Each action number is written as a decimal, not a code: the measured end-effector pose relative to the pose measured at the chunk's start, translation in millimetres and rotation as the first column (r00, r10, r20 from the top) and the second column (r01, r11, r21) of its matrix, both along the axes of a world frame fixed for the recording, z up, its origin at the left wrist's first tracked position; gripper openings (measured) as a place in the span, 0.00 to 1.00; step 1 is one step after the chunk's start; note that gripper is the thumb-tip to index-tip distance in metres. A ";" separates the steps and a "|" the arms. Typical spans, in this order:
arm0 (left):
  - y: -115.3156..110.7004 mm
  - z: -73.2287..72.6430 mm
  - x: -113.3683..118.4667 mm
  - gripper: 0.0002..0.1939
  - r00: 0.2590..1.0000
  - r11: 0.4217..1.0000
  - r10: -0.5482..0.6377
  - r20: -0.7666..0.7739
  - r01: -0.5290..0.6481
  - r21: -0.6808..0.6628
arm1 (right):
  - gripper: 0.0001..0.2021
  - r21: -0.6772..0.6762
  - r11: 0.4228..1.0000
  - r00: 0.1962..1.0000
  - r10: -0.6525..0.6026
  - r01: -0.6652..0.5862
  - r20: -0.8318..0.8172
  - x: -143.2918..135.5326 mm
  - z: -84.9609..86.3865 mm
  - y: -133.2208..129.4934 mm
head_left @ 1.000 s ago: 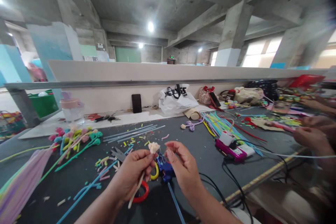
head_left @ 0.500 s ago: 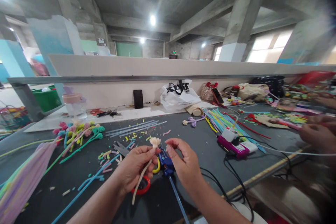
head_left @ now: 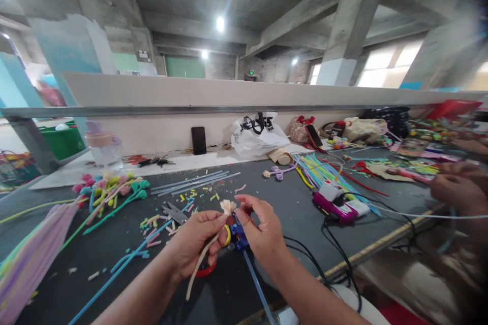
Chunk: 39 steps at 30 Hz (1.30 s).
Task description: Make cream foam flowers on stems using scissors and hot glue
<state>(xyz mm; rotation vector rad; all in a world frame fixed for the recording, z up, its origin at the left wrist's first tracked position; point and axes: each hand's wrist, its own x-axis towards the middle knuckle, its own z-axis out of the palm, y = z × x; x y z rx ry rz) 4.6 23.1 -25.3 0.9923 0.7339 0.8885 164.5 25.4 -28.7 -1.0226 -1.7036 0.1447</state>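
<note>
A cream fluffy stem (head_left: 199,270) with a tufted flower head (head_left: 227,206) is pinched in my left hand (head_left: 200,238). My right hand (head_left: 262,226) is beside the flower head, fingers bent; its fingertips are close to the tuft, and what they hold, if anything, is too small to make out. Behind my hands lies a blue glue gun (head_left: 239,237) with a clear glue stick (head_left: 259,284) coming out of its back. Scissors (head_left: 175,212) with red and yellow handles lie partly under my left hand.
Colourful pipe-cleaner flowers (head_left: 110,190) and cut bits lie at left. A bottle (head_left: 102,150), black phone (head_left: 198,140) and white bag (head_left: 259,134) stand behind. At right are pipe cleaners (head_left: 324,175), a purple power strip (head_left: 335,208), cables and another person's hands (head_left: 457,188).
My right hand has moved slightly left, closer to the flower head. The view has shifted a little. My left hand still holds the cream stem.
</note>
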 end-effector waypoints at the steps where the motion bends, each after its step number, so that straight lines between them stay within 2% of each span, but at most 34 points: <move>1: -0.6 0.7 -0.5 0.12 1.000 1.000 -0.014 0.015 0.014 -0.015 | 0.10 -0.025 1.000 1.000 0.006 -0.007 -0.031 -0.4 -0.6 -0.7; 6: -4.4 3.0 -0.4 0.10 0.997 0.998 -0.048 0.056 0.051 -0.047 | 0.13 -0.135 0.982 0.981 0.108 -0.130 -0.160 -3.5 -2.5 -4.0; 10: -7.2 6.5 2.2 0.13 0.999 0.999 -0.044 0.018 0.044 -0.015 | 0.17 -0.150 0.975 0.968 0.130 -0.165 -0.216 -5.7 -3.6 -2.9; 14: -8.9 9.0 4.3 0.15 0.999 0.999 -0.054 -0.004 0.054 0.010 | 0.15 -0.172 0.960 0.950 0.173 -0.221 -0.259 -7.0 -6.1 -0.1; 18: -8.0 7.3 5.2 0.15 1.000 0.999 0.009 -0.023 -0.008 0.050 | 0.17 -0.172 0.949 0.942 0.217 -0.265 -0.255 -7.3 -9.6 2.8; 22: -4.6 5.3 5.2 0.13 0.999 0.997 0.039 -0.030 -0.037 0.065 | 0.17 -0.137 0.966 0.961 0.188 -0.218 -0.205 -2.5 -6.5 3.3; 25: -2.6 4.5 4.9 0.14 0.998 0.997 0.042 -0.053 -0.038 0.068 | 0.12 -0.006 0.989 0.985 0.148 -0.149 -0.088 2.6 0.4 1.7; 30: -2.7 3.1 5.9 0.17 0.993 0.995 0.043 -0.110 -0.032 0.095 | 0.06 0.156 0.986 0.996 0.040 -0.052 0.082 5.3 8.2 -0.7; 34: -4.0 3.9 8.0 0.14 0.995 0.995 0.032 -0.097 -0.023 0.097 | 0.04 0.204 0.979 0.993 -0.023 0.000 0.112 4.6 8.3 -0.8; 39: -3.8 4.6 7.1 0.15 0.996 0.996 0.046 -0.082 -0.039 0.081 | 0.02 0.176 0.982 0.995 -0.081 0.070 0.056 2.3 5.8 0.1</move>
